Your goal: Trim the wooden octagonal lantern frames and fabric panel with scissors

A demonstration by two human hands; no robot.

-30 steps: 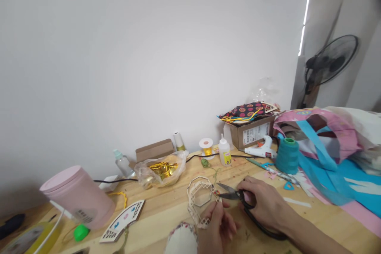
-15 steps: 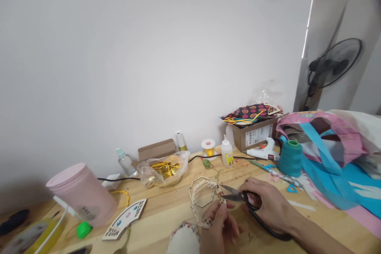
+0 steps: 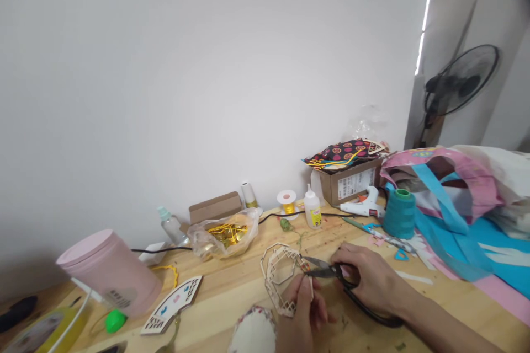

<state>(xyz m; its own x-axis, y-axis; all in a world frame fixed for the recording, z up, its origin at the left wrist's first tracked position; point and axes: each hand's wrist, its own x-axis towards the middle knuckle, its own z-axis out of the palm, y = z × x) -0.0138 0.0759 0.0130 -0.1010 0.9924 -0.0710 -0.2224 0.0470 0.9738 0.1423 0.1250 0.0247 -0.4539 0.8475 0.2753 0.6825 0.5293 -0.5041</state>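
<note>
Fingers of my left hand pinch the lower right rim of a pale wooden lattice frame, an openwork piece with an eight-sided opening. Black-handled scissors are in my right hand, their blades pointing left. The blade tips lie at the frame's right edge, close to my left fingertips, where small reddish bits show. Whether the blades touch the frame I cannot tell. Just left of my left wrist lies a white rounded piece with a speckled coloured edge.
Behind the frame stand a glue bottle, a yellow thread spool and a bag of golden pieces. A glue gun and teal thread cone are right. Left are a pink canister and fan-shaped panel.
The scissor blades have closed somewhat and their tips have come nearer the frame's right edge. The whole view has shifted slightly. Both hands keep their holds.
</note>
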